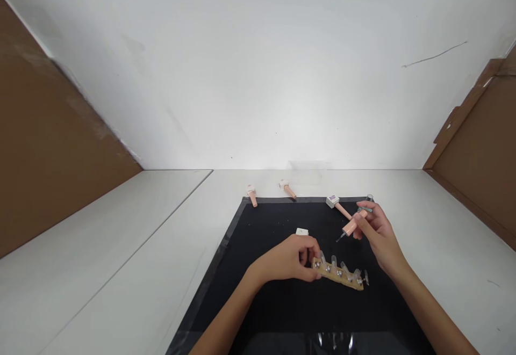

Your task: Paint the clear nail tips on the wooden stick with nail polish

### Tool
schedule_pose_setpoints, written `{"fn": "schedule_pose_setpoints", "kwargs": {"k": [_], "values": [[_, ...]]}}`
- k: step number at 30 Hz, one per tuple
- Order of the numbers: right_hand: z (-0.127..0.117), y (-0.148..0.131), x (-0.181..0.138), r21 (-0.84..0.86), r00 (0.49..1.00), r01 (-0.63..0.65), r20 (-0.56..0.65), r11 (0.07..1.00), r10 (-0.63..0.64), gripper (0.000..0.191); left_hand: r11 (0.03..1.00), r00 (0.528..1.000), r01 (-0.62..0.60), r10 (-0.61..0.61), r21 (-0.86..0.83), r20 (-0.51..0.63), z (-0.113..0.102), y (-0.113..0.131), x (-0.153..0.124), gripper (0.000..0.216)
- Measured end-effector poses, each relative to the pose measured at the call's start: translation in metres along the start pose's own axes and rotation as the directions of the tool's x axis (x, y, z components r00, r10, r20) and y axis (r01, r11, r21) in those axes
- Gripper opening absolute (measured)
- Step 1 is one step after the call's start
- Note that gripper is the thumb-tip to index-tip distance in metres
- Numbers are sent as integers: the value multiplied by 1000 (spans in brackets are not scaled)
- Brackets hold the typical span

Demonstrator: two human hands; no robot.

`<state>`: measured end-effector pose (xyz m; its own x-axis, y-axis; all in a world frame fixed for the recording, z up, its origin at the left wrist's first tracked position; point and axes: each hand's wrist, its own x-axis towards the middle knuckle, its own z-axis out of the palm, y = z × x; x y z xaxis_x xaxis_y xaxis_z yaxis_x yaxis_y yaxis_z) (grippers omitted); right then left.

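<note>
Head view: left hand [294, 258] pinches strip [334, 276], right hand [375, 230] grips brush [350, 227]; bottle label [332, 198] illegible.

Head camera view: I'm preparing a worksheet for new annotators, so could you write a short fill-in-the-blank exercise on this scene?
Of the left hand and the right hand, only the ____ one holds a peach-handled brush.
The tan strip, carrying a row of clear tips, is gripped by the person's ____ hand.
The mat beneath the hands is ____ in colour.
The wall facing the person is ____ in colour.

Missing words: right; left; black; white.
</note>
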<state>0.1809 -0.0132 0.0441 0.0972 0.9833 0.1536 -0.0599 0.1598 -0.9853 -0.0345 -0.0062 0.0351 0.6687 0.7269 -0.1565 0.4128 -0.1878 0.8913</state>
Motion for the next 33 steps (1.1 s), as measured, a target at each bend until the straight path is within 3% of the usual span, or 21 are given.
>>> {"fn": "schedule_pose_setpoints", "kwargs": {"k": [4,9,14,20,26,29,33], "values": [[-3,-1,1,17,1000,-15,-18,1000,16,44,978,999,-18,11,-207,-34,3,0,4,21],[-6,-2,1,28,999,-20,-35,999,21,43,970,999,-8,0,-241,-33,2,-7,7,24],[-9,-1,2,26,999,-12,-35,1000,13,43,986,999,32,-25,-161,44,-10,-4,0,24],[-12,4,4,-7,1000,7,-4,1000,-7,43,990,985,127,-133,63,110,-18,-5,-1,24],[-9,20,4,-132,988,-20,152,991,40,22,967,967,208,-226,146,119,-20,-13,2,21],[-9,32,5,-189,975,-31,210,982,71,16,951,957,265,-280,161,74,-28,-17,-3,17],[-8,45,8,-224,965,-25,250,974,82,13,932,940,335,-319,141,-122,-39,-25,-8,17]]}}
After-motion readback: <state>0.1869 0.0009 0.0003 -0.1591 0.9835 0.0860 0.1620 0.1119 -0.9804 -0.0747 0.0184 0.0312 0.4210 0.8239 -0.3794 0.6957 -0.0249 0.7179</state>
